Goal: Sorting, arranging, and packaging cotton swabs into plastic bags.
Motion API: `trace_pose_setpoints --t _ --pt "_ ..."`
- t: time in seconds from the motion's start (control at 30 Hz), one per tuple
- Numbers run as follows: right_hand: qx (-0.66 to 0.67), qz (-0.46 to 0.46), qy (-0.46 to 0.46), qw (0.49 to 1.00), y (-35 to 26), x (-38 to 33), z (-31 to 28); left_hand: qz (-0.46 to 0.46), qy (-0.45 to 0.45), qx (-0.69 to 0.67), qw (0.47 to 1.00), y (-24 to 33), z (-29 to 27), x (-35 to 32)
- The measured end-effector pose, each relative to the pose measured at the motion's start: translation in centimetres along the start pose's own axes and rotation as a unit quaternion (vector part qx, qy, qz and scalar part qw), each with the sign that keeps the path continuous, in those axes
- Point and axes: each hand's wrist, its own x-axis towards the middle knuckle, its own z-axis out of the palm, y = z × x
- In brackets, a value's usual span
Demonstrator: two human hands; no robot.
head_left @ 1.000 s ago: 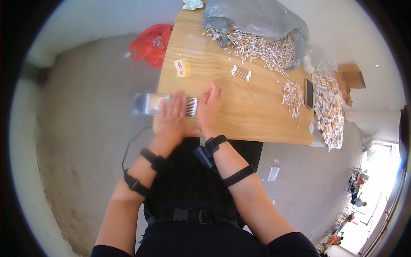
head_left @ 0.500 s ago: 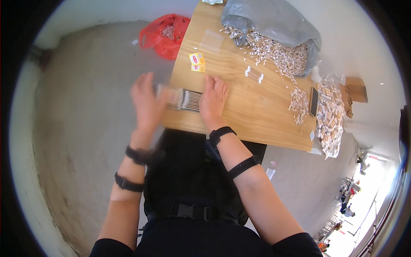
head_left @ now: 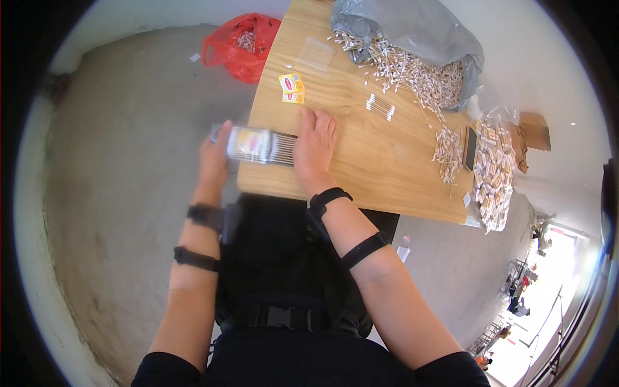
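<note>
A clear plastic bag point(head_left: 250, 145) with a yellow-and-white label lies over the left end of a flat row of cotton swabs point(head_left: 282, 149) at the table's left edge. My left hand point(head_left: 215, 153), slightly blurred, is closed on the bag's far left end, out past the edge. Against the row's right end rests my right hand point(head_left: 314, 145), its fingers together and partly curled around the swabs. That hand hides the swab tips there. Two yellow label cards point(head_left: 291, 88) lie on the wood beyond my hands.
On the wooden table point(head_left: 380, 168) are a small row of swabs point(head_left: 380, 107), a grey bag point(head_left: 412, 29) spilling loose swabs, a dark block point(head_left: 471, 148) and an empty clear bag point(head_left: 316, 54). Packed swab bags point(head_left: 493, 184) heap at the right. A red bag point(head_left: 242, 48) stands beyond the left edge.
My left hand has shifted from over the bag to its left end, uncovering the label. My right hand stays at the swabs' right end. The whole view has shifted slightly.
</note>
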Motion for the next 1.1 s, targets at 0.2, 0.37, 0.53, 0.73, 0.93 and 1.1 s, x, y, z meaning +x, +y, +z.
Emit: trace_pose_setpoints --t 0.2,0.37,0.53,0.73,0.93,1.1 --pt "0.018 -0.008 0.002 1.000 -0.1 0.2 0.2 0.022 0.006 -0.004 1.000 -0.5 0.0 0.1" --pt "0.036 -0.015 -0.002 0.999 -1.3 0.5 0.7 0.051 0.020 0.043 0.998 -0.5 -0.4 0.5" --pt "0.051 -0.015 0.014 0.998 -3.4 1.0 1.6 0.072 0.025 0.058 0.995 -0.3 0.1 0.2" --pt "0.313 0.185 0.038 0.931 -3.6 0.2 0.6 0.097 0.060 0.123 0.986 -0.3 -0.5 0.5" --pt "0.573 0.290 0.060 0.764 -4.7 -1.9 0.7 0.093 0.051 0.124 0.987 -0.1 0.2 0.2" --pt "0.535 0.244 0.048 0.807 -7.7 -2.0 1.0 0.121 0.057 0.153 0.979 -0.2 -0.2 0.4"
